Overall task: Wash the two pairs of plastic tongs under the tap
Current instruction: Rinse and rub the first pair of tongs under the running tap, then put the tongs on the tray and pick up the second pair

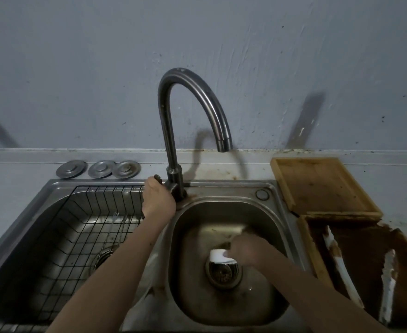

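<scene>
White tongs (pixel 218 256) partly under right-hand fingers (pixel 232 253), over drain (pixel 223 272).

wall (pixel 77 68): grey-blue, scuffed, speckled | bench (pixel 10 174): pale, stained near the wall | double steel sink (pixel 277 205) | right: wooden tray (pixel 322 186), possibly a broken panel below | light: dim

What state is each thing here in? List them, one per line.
Tap: no water running from the spout.
Tap handle: gripped by the left hand.
Right hand: blurred, closed on a white object over the drain.
Right basin: drain open, unplugged.
Wire basket: seated in the left basin.
Three metal drain covers: lying flat on the counter.
Wooden tray: flat beside the sink.
</scene>
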Motion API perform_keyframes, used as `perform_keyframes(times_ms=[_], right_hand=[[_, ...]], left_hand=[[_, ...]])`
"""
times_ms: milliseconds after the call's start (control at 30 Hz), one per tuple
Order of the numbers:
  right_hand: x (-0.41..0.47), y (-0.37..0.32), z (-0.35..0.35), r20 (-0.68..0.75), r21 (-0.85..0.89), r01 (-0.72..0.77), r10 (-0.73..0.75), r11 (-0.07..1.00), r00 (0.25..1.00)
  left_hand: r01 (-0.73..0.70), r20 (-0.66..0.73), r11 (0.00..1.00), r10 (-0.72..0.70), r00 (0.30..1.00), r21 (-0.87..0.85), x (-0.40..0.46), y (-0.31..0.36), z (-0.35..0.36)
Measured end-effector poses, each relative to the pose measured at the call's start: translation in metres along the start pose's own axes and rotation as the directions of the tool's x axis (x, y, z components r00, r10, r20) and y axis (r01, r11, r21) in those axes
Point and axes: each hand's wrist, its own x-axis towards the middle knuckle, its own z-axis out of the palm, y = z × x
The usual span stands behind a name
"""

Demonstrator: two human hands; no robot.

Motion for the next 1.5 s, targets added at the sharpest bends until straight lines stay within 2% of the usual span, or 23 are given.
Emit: perform_keyframes(times_ms=[67, 100, 133, 167, 200, 233, 267, 300, 333, 367, 400, 433, 533, 700, 800, 867, 1133, 1267, 1367, 1433, 1500], right_hand=[[-0.005, 0.014, -0.009, -0.051, 0.159, -0.001, 0.009, 0.987, 0.999], [-0.01, 0.021, -0.015, -0.067, 0.24, -0.024, 0.041, 0.97, 0.997], [-0.016, 0.031, -0.024, -0.091, 0.301, -0.045, 0.076, 0.953, 0.993], [-0.021, 0.042, -0.033, -0.126, 0.334, -0.057, 0.105, 0.941, 0.987], [-0.027, 0.059, -0.042, -0.169, 0.376, -0.064, 0.136, 0.924, 0.976], [-0.03, 0.075, -0.052, -0.21, 0.427, -0.061, 0.165, 0.902, 0.964], [-0.033, 0.088, -0.061, -0.248, 0.495, -0.064, 0.211, 0.866, 0.945], [-0.036, 0.105, -0.071, -0.294, 0.56, -0.065, 0.271, 0.826, 0.917], [-0.037, 0.119, -0.078, -0.346, 0.603, -0.053, 0.32, 0.796, 0.882], [-0.037, 0.132, -0.083, -0.401, 0.627, -0.033, 0.359, 0.778, 0.843], [-0.037, 0.144, -0.087, -0.448, 0.644, -0.017, 0.394, 0.765, 0.802], [-0.035, 0.157, -0.09, -0.485, 0.654, -0.005, 0.424, 0.757, 0.764], [-0.022, 0.183, -0.092, -0.532, 0.649, -0.024, 0.476, 0.76, 0.7], [0.002, 0.209, -0.075, -0.546, 0.612, -0.125, 0.531, 0.781, 0.648], [0.012, 0.213, -0.065, -0.591, 0.617, -0.11, 0.551, 0.779, 0.589], [0.019, 0.216, -0.063, -0.578, 0.644, -0.122, 0.585, 0.755, 0.569], [0.045, 0.218, -0.057, -0.528, 0.684, -0.147, 0.624, 0.714, 0.576], [0.037, 0.21, -0.06, -0.549, 0.643, -0.17, 0.604, 0.747, 0.577], [0.012, 0.203, -0.065, -0.699, 0.561, -0.099, 0.534, 0.822, 0.476], [-0.012, 0.198, -0.066, -0.811, 0.491, -0.004, 0.458, 0.871, 0.362], [-0.041, 0.193, -0.064, -0.895, 0.413, 0.082, 0.387, 0.907, 0.224]], left_hand=[[0.096, 0.046, 0.985, -0.09, 0.995, -0.145, -0.007, 0.004, 0.004], [0.203, 0.105, 0.949, -0.183, 0.978, -0.241, -0.013, 0.004, 0.007], [0.336, 0.206, 0.87, -0.277, 0.939, -0.362, -0.021, 0.009, 0.009], [0.467, 0.361, 0.74, -0.318, 0.877, -0.483, -0.03, 0.018, 0.012], [0.582, 0.532, 0.611, -0.291, 0.795, -0.536, -0.039, 0.033, 0.02], [0.613, 0.617, 0.593, -0.234, 0.751, -0.522, -0.049, 0.046, 0.026], [0.533, 0.619, 0.681, -0.146, 0.771, -0.503, -0.059, 0.058, 0.031], [0.352, 0.572, 0.799, -0.012, 0.82, -0.487, -0.065, 0.073, 0.042], [0.125, 0.518, 0.873, 0.159, 0.841, -0.471, -0.068, 0.086, 0.051], [-0.086, 0.479, 0.891, 0.319, 0.818, -0.445, -0.07, 0.097, 0.06], [-0.254, 0.475, 0.883, 0.432, 0.766, -0.394, -0.072, 0.109, 0.069], [-0.37, 0.488, 0.862, 0.503, 0.713, -0.347, -0.073, 0.122, 0.079], [-0.564, 0.549, 0.788, 0.594, 0.588, -0.247, -0.08, 0.151, 0.106], [-0.713, 0.602, 0.687, 0.631, 0.489, -0.14, -0.083, 0.167, 0.137], [-0.744, 0.684, 0.666, 0.567, 0.459, -0.052, -0.081, 0.165, 0.145], [-0.722, 0.737, 0.691, 0.504, 0.45, -0.032, -0.081, 0.164, 0.148], [-0.772, 0.765, 0.635, 0.499, 0.406, -0.004, -0.086, 0.166, 0.149], [-0.805, 0.796, 0.592, 0.465, 0.387, 0.045, -0.086, 0.166, 0.148], [-0.841, 0.804, 0.523, 0.437, 0.404, 0.139, -0.093, 0.166, 0.143], [-0.853, 0.772, 0.505, 0.486, 0.41, 0.135, -0.1, 0.163, 0.138], [-0.885, 0.724, 0.455, 0.577, 0.379, 0.1, -0.108, 0.157, 0.133]])
